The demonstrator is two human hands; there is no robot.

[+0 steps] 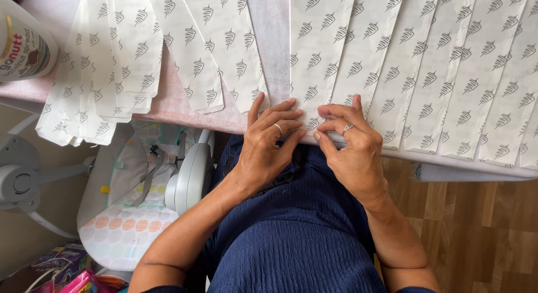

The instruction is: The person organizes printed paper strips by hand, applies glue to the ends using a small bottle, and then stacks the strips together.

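Note:
Several long white paper strips printed with small grey leaf marks lie fanned across the table; one strip (316,52) runs down to the near edge between my hands. My left hand (268,144) rests its fingertips on that strip's bottom end at the table edge, a ring on one finger. My right hand (350,147) pinches the same end of the strip between thumb and fingers, also wearing a ring. The two hands touch each other at the fingertips.
A pinkish-white cloth (185,108) covers the table. A white jar with a label (22,43) lies at the far left. Below the table stand a baby bouncer seat (134,209) and a white fan base (25,183). Wooden floor (476,231) shows at right.

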